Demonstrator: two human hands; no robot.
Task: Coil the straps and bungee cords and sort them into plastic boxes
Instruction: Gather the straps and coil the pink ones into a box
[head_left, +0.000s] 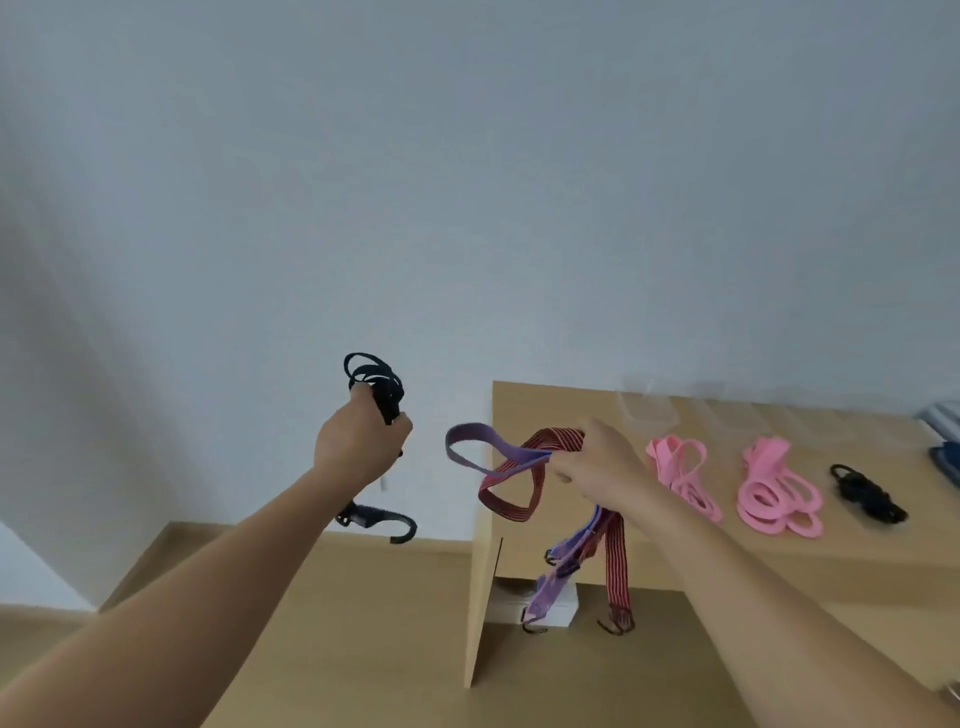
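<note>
A plain pale grey wall (467, 182) is filling most of the view under soft, even light. A light wooden desk (566, 405) is standing against it on a tan floor (363, 649), with something white (511, 605), perhaps stacked paper, sitting underneath.

black cord (387, 400) coiled aloft, purple strap (514, 456), red strap (506, 505) looped — hooks (618, 623) dangling, pink coils (766, 454) flat

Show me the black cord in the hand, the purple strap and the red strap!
black cord (379, 384): head view, on its coiled loops.
purple strap (483, 430): head view, on the top of its loop.
red strap (616, 556): head view, on its hanging tail.
</note>
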